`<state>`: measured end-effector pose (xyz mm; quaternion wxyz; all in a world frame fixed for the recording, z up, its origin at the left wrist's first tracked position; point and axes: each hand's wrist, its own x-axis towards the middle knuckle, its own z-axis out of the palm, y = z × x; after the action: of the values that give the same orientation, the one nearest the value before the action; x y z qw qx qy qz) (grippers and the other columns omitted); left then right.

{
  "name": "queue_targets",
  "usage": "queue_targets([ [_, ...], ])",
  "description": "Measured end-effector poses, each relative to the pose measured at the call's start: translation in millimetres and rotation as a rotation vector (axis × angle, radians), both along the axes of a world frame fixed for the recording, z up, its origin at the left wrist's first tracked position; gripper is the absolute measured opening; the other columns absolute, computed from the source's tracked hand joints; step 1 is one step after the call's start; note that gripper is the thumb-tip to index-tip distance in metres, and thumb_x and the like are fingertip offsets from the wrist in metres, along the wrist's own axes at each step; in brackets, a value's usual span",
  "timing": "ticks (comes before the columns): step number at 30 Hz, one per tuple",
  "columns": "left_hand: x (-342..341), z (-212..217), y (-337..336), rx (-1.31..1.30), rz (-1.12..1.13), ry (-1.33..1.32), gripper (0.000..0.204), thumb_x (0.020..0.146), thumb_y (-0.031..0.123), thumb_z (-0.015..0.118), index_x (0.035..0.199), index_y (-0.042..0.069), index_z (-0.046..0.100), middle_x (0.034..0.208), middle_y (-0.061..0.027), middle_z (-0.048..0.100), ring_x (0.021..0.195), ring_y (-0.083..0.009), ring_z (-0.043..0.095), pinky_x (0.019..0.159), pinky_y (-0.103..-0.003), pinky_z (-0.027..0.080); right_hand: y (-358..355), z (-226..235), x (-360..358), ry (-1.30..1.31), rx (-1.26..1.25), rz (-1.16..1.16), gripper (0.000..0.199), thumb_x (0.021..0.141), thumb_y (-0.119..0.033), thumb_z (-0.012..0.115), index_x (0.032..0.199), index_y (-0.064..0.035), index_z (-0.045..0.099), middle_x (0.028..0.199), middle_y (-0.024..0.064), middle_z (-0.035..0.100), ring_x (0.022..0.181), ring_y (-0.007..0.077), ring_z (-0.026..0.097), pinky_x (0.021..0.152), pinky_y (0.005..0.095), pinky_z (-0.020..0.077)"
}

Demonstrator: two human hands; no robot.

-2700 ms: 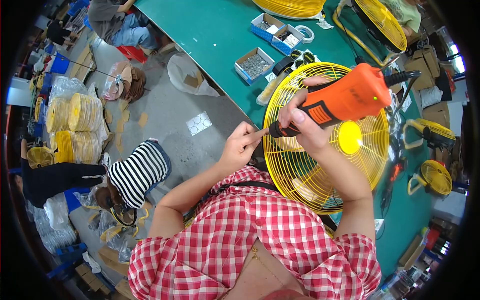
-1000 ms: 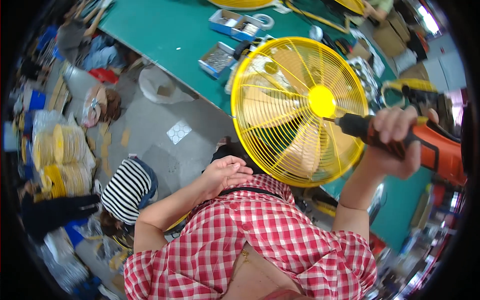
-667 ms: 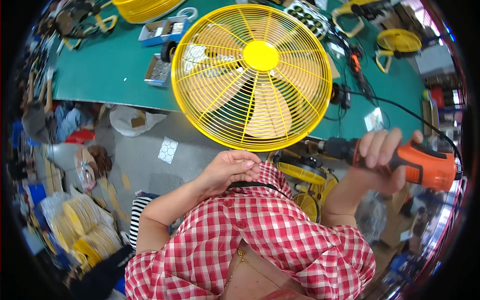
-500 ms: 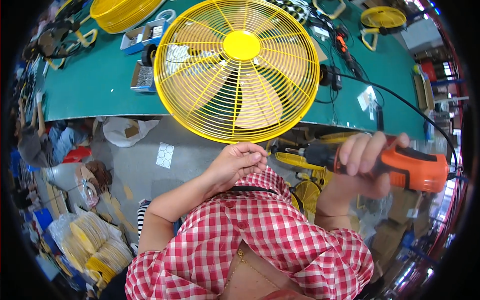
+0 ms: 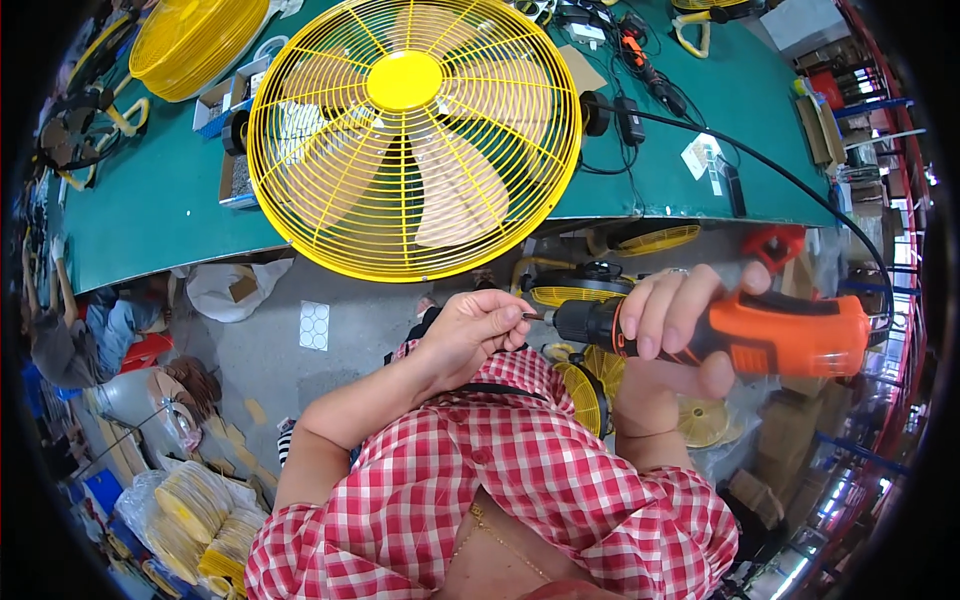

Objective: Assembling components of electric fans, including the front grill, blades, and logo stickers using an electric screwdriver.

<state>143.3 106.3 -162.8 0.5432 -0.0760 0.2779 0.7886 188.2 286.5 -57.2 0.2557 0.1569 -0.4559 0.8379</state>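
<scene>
My right hand (image 5: pixel 690 315) is wrapped round an orange and black corded power screwdriver (image 5: pixel 795 335), held sideways in front of my chest with its chuck pointing left. My left hand (image 5: pixel 475 330) is closed in a pinch right at the tip of the bit. Whatever sits between those fingertips is too small to make out. Beyond both hands, a big fan (image 5: pixel 410 150) with a round yellow wire guard and pale blades stands at the near edge of the green table (image 5: pixel 690 185). Neither hand touches it.
A black cable (image 5: pixel 765 150) arcs from the table to the screwdriver's rear end. Small parts boxes (image 5: pixel 238 180) stand left of the fan, below stacked yellow guards (image 5: pixel 185 50). More fans (image 5: pixel 580 285) are under the table edge. Another person (image 5: pixel 75 320) is at far left.
The screwdriver has moved left, and its bit tip now meets my left fingertips, where a gap showed before. My view has shifted, so the fan and table appear further left.
</scene>
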Motion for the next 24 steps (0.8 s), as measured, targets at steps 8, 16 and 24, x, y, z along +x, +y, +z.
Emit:
queue_targets([
  [8,-16.3,2.5,-8.3,0.029,0.068,-0.036,0.014,0.088,0.014,0.055,0.092,0.002,0.06,0.08,-0.004,0.06,0.072,-0.0095,0.056,0.068,-0.021,0.047,-14.1,13.6,-31.7,0.038,0.197,0.106,0.049,0.075,-0.02,0.071,0.11,-0.0156,0.037,0.069,0.0063,0.055,0.056,0.0219,0.057,0.056,0.0363,0.0481],
  [16,-22.6,9.2,5.9,0.03,0.258,0.035,0.018,0.089,0.018,0.054,0.095,0.002,0.058,0.079,-0.0034,0.057,0.071,-0.0096,0.054,0.068,-0.022,0.045,-24.6,23.8,-47.2,-0.084,0.258,0.002,0.052,0.076,-0.019,0.07,0.113,-0.0165,0.034,0.071,0.0073,0.054,0.058,0.0223,0.056,0.058,0.0379,0.0477],
  [24,-20.1,16.4,5.8,0.136,0.304,-0.225,0.025,0.09,0.022,0.052,0.103,0.001,0.055,0.086,-0.0021,0.056,0.075,-0.0078,0.053,0.075,-0.021,0.044,-19.2,21.7,-68.6,-0.199,0.156,0.088,0.054,0.077,-0.022,0.07,0.116,-0.0159,0.033,0.073,0.0074,0.052,0.06,0.0215,0.055,0.06,0.0372,0.0464],
])
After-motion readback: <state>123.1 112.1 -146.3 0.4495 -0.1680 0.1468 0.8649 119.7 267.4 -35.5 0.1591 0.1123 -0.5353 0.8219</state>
